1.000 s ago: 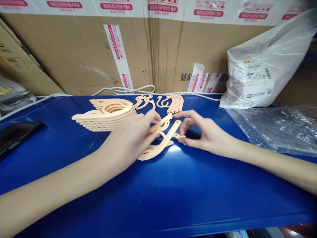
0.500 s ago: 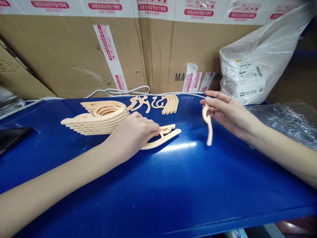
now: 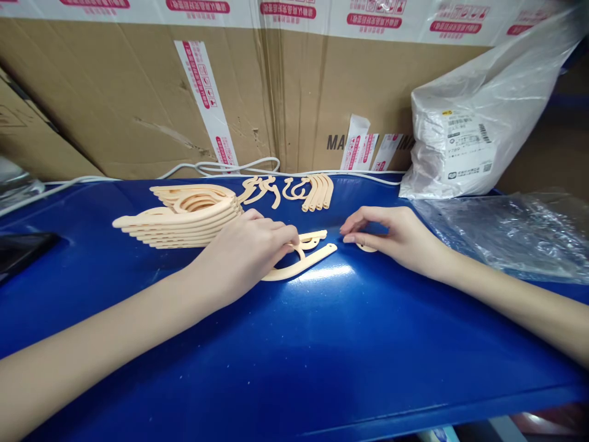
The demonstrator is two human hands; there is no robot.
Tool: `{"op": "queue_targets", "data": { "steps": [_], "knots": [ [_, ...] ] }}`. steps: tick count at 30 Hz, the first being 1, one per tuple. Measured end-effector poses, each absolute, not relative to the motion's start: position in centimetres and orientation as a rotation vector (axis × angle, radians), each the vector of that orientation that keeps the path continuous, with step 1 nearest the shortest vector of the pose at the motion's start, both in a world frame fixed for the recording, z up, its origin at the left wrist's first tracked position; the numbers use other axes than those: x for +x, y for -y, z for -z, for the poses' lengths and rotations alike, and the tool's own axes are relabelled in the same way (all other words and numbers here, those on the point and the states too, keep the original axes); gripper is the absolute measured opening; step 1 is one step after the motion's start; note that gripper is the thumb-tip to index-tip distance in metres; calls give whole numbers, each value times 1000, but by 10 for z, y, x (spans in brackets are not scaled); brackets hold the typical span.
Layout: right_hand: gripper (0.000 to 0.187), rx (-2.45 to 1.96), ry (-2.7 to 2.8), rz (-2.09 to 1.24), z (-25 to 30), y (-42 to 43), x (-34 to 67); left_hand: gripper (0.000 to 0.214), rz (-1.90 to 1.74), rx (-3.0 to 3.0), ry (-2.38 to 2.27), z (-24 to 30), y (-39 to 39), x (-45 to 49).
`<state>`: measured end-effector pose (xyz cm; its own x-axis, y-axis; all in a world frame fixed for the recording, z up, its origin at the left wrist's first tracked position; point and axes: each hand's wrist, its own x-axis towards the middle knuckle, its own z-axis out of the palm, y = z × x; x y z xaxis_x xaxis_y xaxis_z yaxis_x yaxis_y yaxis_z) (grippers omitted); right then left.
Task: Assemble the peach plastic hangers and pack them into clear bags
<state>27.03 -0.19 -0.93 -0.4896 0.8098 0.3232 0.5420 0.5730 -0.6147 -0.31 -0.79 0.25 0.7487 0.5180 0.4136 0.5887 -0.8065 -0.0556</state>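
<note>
My left hand [image 3: 251, 245] is closed on a peach plastic hanger body [image 3: 304, 261] that lies on the blue table [image 3: 322, 344]. To its right, my right hand [image 3: 391, 236] has its fingers curled over a small peach hook piece [image 3: 367, 248], pressed low against the table close to the hanger's free end. A stack of the same peach hangers [image 3: 184, 215] lies just behind my left hand. Loose peach hooks [image 3: 264, 189] and straight peach pieces [image 3: 318, 191] lie at the table's back edge.
Taped cardboard boxes [image 3: 257, 92] wall off the back, with white cables [image 3: 221, 167] along their foot. A white plastic bag with labels [image 3: 473, 129] and clear plastic wrap [image 3: 515, 233] fill the right side. A black phone [image 3: 21, 248] lies at the far left.
My right hand, which had lifted the hook piece up and to the right, has brought it down to the table beside the hanger's end. My left hand has stayed on the hanger.
</note>
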Motion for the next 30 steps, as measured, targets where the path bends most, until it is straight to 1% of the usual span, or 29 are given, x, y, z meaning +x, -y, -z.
{"op": "queue_targets", "data": {
  "steps": [2,6,8,10,14,16,22,24,27,30],
  "knots": [
    [16,-1031,2318,-509,10,4,269,14,581,-2766,890,-2,8,-3],
    [25,-917,2515,-291,9,7,266,18,572,-2769,838,-2,7,-4],
    [26,-881,2571,-201,8,9,266,21,565,-2778,810,-2,7,-4],
    [26,-847,2588,-197,6,11,266,25,570,-2765,799,-4,7,-4],
    [22,-771,2599,-346,3,13,267,28,530,-2701,837,-5,8,-4],
    [23,-768,2616,-341,-1,13,268,29,490,-2681,881,-4,7,-4],
    [32,-982,2670,74,-16,8,285,31,489,-2635,1046,1,5,-5],
    [35,-1051,2687,133,-18,5,291,30,472,-2622,1053,1,6,-6],
    [32,-1081,2710,56,-16,3,294,27,419,-2616,1061,0,9,-6],
    [25,-1080,2627,-155,-11,5,288,27,407,-2636,1067,-1,15,-4]
  ]
}}
